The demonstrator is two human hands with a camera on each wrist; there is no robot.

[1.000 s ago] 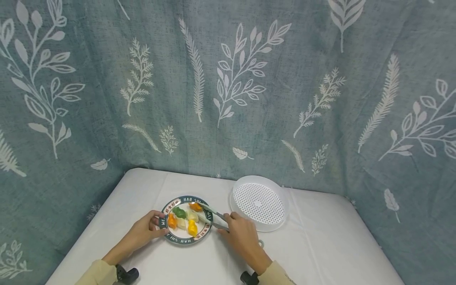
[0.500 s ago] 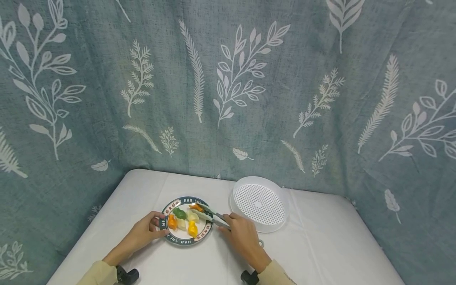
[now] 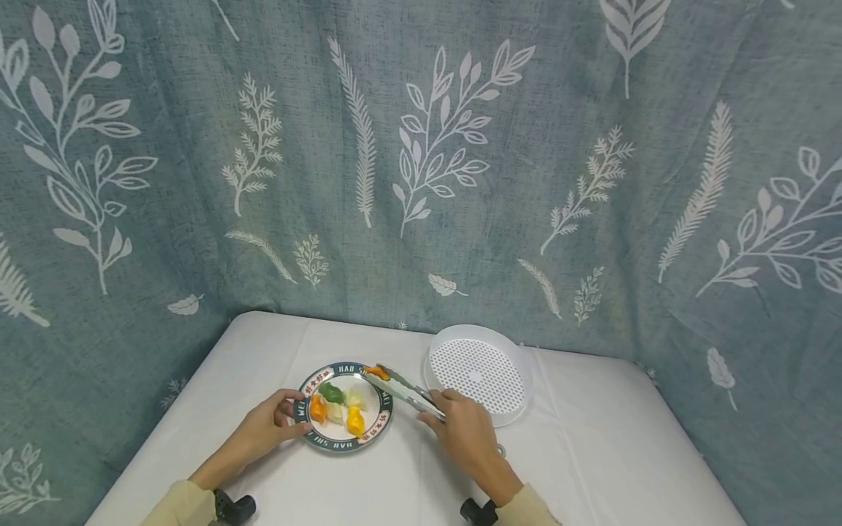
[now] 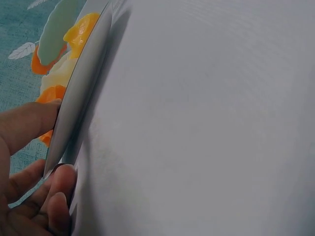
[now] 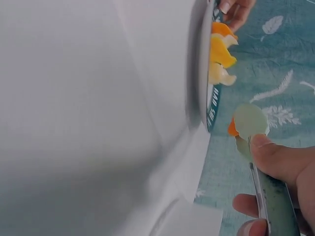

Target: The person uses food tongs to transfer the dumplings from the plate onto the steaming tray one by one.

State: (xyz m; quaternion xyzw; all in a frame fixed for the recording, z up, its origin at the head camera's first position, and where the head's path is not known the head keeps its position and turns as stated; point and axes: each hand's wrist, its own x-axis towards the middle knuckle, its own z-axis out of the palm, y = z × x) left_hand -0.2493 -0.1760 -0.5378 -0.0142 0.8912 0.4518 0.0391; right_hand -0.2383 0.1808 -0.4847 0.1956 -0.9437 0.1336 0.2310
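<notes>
My left hand grips the left rim of a dark-green-rimmed plate, thumb on the top edge and fingers below it in the left wrist view. On the plate lie several dumplings: a green dumpling, an orange dumpling, a yellow dumpling and pale ones. My right hand holds tongs with pale green tips. Between those tips is a second orange dumpling, raised over the plate's far right rim. In the right wrist view the thumb presses along the tongs' arm.
A round white steamer tray with a perforated bottom stands right of the plate, just beyond the right hand. A white cloth covers the table. Behind it hangs a leaf-patterned green curtain.
The tongs have closed on the orange dumpling and lifted it off the plate's surface, moving right toward the far rim. The left hand and plate have stayed still.
</notes>
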